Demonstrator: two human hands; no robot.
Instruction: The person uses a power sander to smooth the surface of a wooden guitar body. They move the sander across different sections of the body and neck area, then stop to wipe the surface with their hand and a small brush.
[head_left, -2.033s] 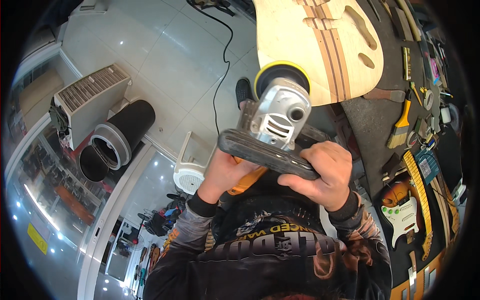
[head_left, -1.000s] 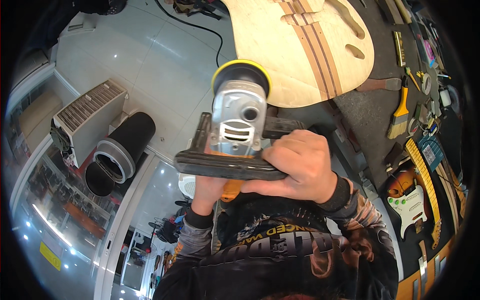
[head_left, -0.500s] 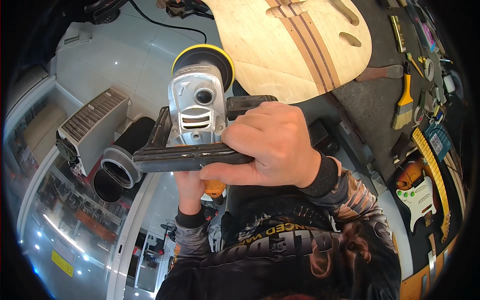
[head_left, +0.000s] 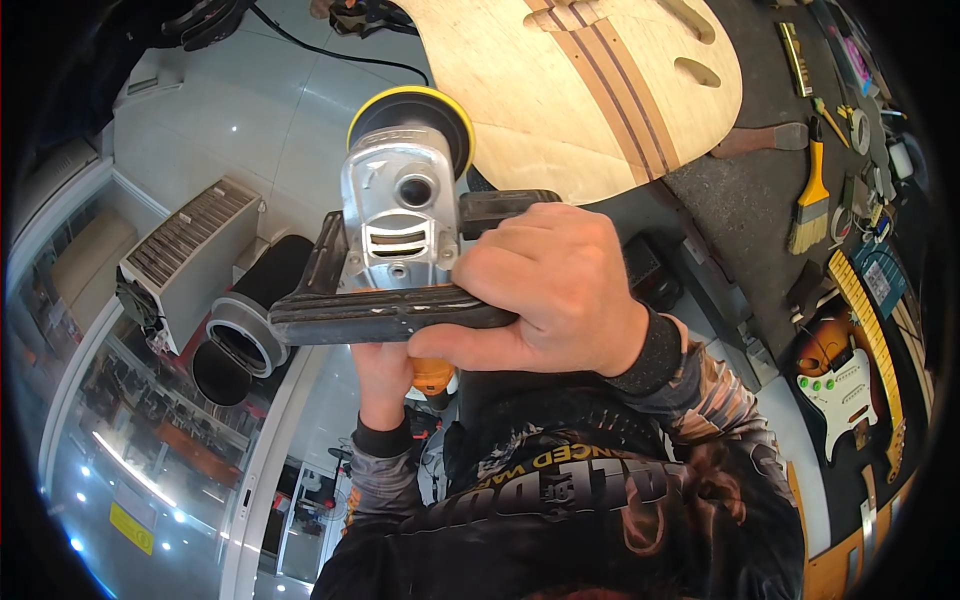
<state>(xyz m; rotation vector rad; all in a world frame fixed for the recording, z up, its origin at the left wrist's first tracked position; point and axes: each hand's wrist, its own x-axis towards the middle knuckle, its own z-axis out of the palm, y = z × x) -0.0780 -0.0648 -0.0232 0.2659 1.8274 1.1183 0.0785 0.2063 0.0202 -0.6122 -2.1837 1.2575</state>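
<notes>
A disc sander point(head_left: 398, 200) with a silver head, an orange body and a yellow-rimmed round pad is held in front of me. My right hand point(head_left: 555, 290) is closed around its black loop handle point(head_left: 390, 318), thumb lying along the near side. Below the handle, my left hand point(head_left: 383, 375) holds the orange body; most of its fingers are hidden. Just right of the pad is the rounded edge of a pale wooden guitar body point(head_left: 560, 130) with brown centre stripes and cut-out cavities. Whether pad and wood touch, I cannot tell.
Right of the wood, a dark workbench point(head_left: 735, 205) bears a yellow-handled brush point(head_left: 812, 205) and several small tools. An electric guitar point(head_left: 845, 390) lies at the lower right. On the left stand a white slatted unit point(head_left: 190, 265), a dark bin point(head_left: 245, 340) and a glass case point(head_left: 130, 470).
The sander and both hands have shifted very slightly right in the view. Both hands keep the same hold. The guitar body appears a little further left.
</notes>
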